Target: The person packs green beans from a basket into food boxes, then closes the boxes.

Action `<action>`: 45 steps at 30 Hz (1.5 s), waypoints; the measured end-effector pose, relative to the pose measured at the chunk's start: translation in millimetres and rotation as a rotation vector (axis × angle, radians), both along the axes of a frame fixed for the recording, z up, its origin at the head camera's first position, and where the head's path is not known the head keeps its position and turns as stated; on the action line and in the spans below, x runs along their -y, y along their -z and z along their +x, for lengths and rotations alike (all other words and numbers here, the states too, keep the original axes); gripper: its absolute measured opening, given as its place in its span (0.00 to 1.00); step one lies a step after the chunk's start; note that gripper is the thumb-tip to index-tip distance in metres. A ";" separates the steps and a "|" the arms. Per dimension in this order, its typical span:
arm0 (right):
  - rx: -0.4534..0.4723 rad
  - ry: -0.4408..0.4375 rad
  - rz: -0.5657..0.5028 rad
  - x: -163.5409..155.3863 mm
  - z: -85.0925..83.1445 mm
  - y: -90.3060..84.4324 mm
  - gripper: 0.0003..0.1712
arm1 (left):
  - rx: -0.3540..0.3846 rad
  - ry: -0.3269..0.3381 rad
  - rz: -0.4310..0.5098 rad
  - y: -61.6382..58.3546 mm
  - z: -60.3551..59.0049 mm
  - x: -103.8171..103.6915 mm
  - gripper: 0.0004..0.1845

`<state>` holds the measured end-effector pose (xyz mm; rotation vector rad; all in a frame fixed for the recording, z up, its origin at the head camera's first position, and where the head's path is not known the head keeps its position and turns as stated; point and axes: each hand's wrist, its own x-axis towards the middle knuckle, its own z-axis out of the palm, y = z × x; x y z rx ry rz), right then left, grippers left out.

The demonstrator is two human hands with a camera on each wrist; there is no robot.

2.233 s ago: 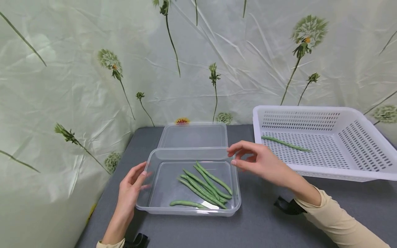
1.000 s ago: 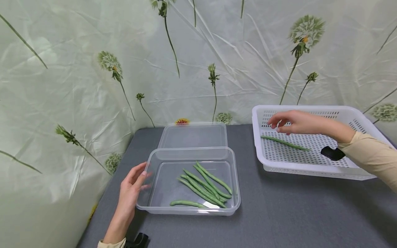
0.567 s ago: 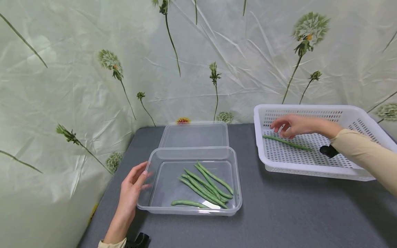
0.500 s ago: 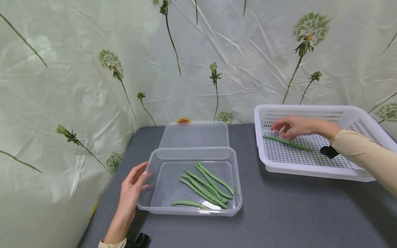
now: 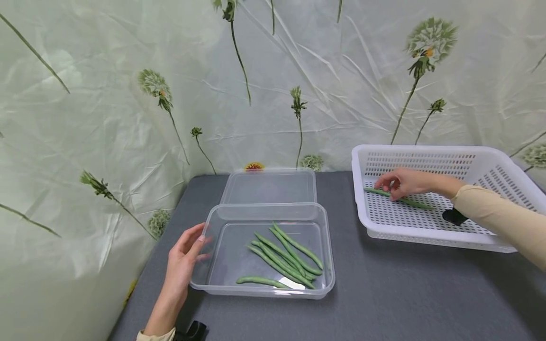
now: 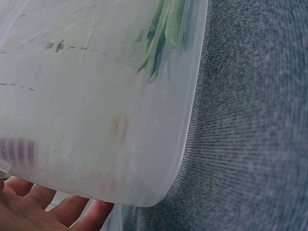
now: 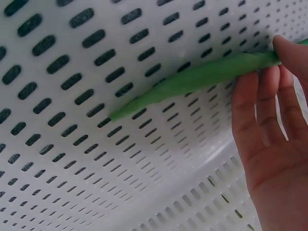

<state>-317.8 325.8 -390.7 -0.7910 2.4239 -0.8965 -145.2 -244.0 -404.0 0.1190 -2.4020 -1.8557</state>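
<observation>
A clear plastic container (image 5: 264, 208) holds several green beans (image 5: 286, 253) on the grey table. My left hand (image 5: 198, 244) rests with straight fingers against the container's left wall; the left wrist view shows the container (image 6: 96, 96) close up, with the fingers (image 6: 29, 211) below it. At the right stands a white perforated basket (image 5: 426, 151) with one green bean (image 5: 415, 203) on its floor. My right hand (image 5: 388, 183) reaches into it and pinches that bean (image 7: 192, 79) at its left end, thumb above and fingers (image 7: 269, 110) beneath.
The container's clear lid (image 5: 268, 187) lies flat just behind it. A flower-printed plastic sheet (image 5: 128, 94) forms the back and left walls. Bare grey tabletop (image 5: 405, 289) stretches in front of the basket.
My right hand left the container's far right corner, moved into the basket, came down and closed its fingers on the bean. The left hand has stayed put.
</observation>
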 end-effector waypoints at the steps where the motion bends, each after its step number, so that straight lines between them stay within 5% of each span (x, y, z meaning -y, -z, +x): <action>1: 0.023 0.008 -0.004 -1.1 0.6 -0.7 0.24 | -0.003 0.003 0.001 -0.1 0.1 -0.5 0.21; 7: 0.099 0.074 -0.044 -6.4 6.0 -11.4 0.25 | -0.008 0.014 0.006 0.5 -0.8 -0.9 0.21; 30: -0.021 0.175 -0.111 -4.4 36.8 -68.6 0.29 | -0.018 0.014 -0.007 1.4 0.0 0.7 0.22; 45: -0.046 0.267 -0.208 13.0 68.9 -88.7 0.28 | -0.004 0.013 0.014 1.2 0.3 1.4 0.22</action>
